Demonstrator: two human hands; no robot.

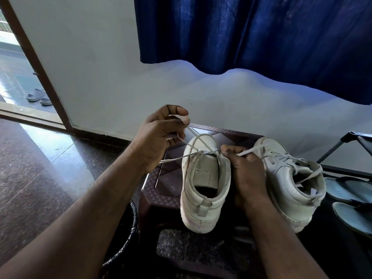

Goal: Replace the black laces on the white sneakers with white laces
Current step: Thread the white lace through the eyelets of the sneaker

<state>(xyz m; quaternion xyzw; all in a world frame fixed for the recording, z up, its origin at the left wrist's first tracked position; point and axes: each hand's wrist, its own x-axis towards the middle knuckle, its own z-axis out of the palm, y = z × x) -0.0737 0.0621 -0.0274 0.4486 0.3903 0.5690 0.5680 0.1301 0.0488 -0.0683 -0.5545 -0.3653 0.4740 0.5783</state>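
Two white sneakers stand on a dark brown plastic stool (pixel 161 190), heels toward me. The left sneaker (pixel 203 190) has a white lace (pixel 194 135) threaded only through its front eyelets, with the tongue bare behind them. My left hand (pixel 159 133) pinches one end of that lace, raised up and to the left of the toe. My right hand (pixel 243 168) sits between the two shoes and grips the other end of the lace near the eyelets. The right sneaker (pixel 291 182) is fully laced with a white lace. No black lace is in view.
A blue curtain (pixel 261 37) hangs over the white wall behind the stool. Grey-blue flip-flops (pixel 350 200) lie on a dark rack at the right. A dark mesh bin (pixel 128 228) stands left of the stool. Grey slippers (pixel 38 96) lie beyond the open doorway at far left.
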